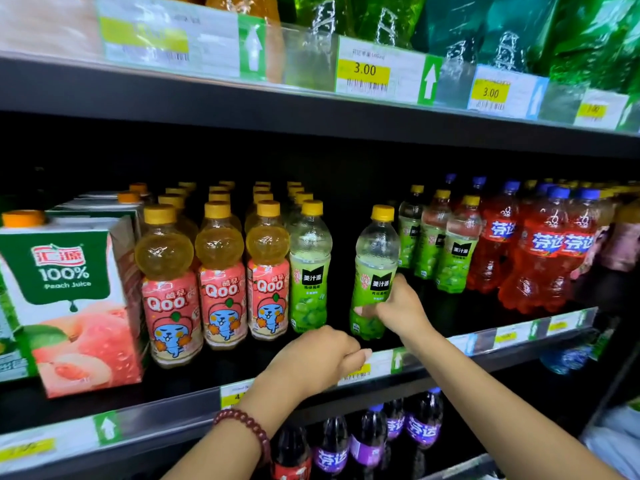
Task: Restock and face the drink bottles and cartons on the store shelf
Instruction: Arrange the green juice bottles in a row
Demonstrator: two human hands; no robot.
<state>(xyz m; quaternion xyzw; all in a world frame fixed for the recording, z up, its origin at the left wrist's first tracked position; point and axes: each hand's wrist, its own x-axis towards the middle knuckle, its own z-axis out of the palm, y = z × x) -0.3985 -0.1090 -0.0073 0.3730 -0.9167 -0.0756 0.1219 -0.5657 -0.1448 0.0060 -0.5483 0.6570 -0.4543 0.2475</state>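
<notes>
Open gap between two green grape bottles (309,271) (375,275)

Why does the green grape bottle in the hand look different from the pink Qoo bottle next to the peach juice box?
The held green grape bottle has a green label with grapes and pale, nearly clear drink; the Qoo bottle has a pink label with a blue cartoon and amber drink. The right hand grips the grape bottle, standing alone in a gap; the Qoo bottle stands untouched in a packed row. Both are upright with yellow caps.
</notes>
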